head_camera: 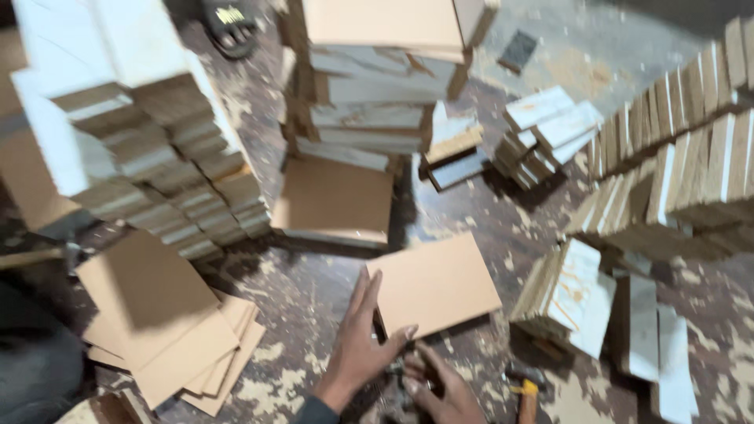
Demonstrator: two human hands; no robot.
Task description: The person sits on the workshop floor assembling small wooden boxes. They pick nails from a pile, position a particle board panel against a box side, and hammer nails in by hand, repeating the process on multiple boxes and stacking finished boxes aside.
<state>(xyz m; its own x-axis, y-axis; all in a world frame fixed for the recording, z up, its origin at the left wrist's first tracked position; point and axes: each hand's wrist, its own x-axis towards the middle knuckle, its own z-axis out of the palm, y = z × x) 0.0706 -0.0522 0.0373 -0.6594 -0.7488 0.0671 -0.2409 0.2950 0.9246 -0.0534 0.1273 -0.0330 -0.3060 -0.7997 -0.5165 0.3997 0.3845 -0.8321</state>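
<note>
A tan rectangular board [436, 284] lies tilted on the sawdust-covered floor in the lower middle. My left hand [363, 339] grips its near left corner, with the fingers stretched along the left edge and the thumb on the lower edge. Just below it, my right hand [437, 389] is curled over something small and dark that is blurred and mostly hidden. Whether it holds anything cannot be told.
Stepped stacks of cut boards [157, 157] rise at the left and a tall stack [377, 86] stands behind. Loose tan sheets [173, 334] lie lower left. Rows of upright pieces [683, 149] and white-faced blocks [581, 294] fill the right. A yellow-handled tool [528, 395] lies beside my right hand.
</note>
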